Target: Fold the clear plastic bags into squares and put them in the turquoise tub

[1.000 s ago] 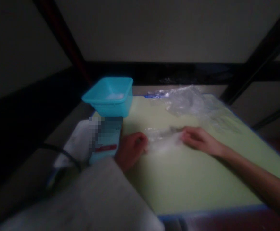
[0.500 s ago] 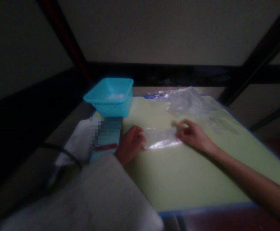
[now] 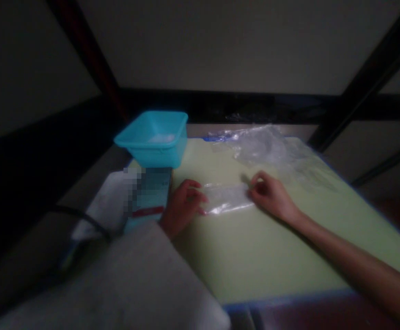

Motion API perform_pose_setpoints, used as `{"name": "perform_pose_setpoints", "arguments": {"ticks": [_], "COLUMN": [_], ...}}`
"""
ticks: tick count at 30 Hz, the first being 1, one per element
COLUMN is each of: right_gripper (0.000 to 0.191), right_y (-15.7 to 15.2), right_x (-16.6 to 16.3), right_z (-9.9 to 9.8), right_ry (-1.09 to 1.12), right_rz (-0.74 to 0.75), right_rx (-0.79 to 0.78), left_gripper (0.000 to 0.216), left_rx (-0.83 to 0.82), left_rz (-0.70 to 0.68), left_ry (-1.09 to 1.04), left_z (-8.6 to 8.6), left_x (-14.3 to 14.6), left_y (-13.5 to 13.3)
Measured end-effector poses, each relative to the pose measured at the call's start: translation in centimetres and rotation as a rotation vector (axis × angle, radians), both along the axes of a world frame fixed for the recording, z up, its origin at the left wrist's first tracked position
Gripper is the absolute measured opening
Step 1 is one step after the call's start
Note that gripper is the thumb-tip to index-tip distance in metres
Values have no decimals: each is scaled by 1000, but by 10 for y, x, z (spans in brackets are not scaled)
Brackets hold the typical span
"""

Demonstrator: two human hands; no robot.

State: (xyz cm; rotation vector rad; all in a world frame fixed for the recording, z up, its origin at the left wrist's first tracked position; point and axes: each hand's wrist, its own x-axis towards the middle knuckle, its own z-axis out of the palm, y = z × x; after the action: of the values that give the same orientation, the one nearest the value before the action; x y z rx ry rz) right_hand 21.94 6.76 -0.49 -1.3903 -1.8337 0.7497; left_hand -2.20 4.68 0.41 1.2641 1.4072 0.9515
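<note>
A small clear plastic bag (image 3: pixel 225 199) lies flat on the pale yellow-green table (image 3: pixel 254 256), its lower edge catching the light. My left hand (image 3: pixel 186 204) is at the bag's left end, fingers apart and curved, the fingertips at its edge. At the opposite end, my right hand (image 3: pixel 266 195) has thumb and index finger brought together on the bag's right edge. The picture is dim and blurred, so the fine detail at the fingertips is hard to make out.
A turquoise plastic basket (image 3: pixel 158 153) with something whitish inside stands at the back left. Before it lies a flat light-blue item with a red strip (image 3: pixel 148 211), beside a white sheet (image 3: pixel 100 201). Loose clear plastic bags (image 3: pixel 265 142) spread across the back right.
My right thumb and index finger have closed together at the bag's right end. My left fingers have spread a little. The whole view has shifted slightly.
</note>
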Motion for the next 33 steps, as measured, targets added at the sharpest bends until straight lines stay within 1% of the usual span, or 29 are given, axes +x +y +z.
{"name": "perform_pose_setpoints", "arguments": {"ticks": [5,10,13,18,22,24,26,28,30,33], "right_gripper": [14,11,10,8,9,9,12,19,31,53], "right_y": [1,0,0,0,1,-1,-4,-8,-13,-18], "right_x": [1,3,3,4,5,6,5,3,1,-3], "right_z": [-1,4,7,6,4,5,7,9,10,6], "right_ry": [-14,-63,-114,-217,-308,-341,-371,-417,-488,-635], "right_rz": [10,10,-10,-34,-21,-14,21,93,181,299], "right_rx": [35,46,83,166,221,281,353,385,378,377], "left_gripper": [25,28,28,25,23,22,21,21,21,20], "left_rx": [39,89,125,175,181,179,174,168,169,170], "left_rz": [20,11,-4,14,14,13,10,3,-4,-14], "left_ry": [-10,-49,2,129,163,175,179,184,194,217], "left_z": [0,-2,-1,3,5,4,4,4,4,3], "left_x": [-1,-2,-3,-2,0,1,1,1,1,1], "left_y": [1,2,2,0,-1,-1,-2,-2,-3,-3]}}
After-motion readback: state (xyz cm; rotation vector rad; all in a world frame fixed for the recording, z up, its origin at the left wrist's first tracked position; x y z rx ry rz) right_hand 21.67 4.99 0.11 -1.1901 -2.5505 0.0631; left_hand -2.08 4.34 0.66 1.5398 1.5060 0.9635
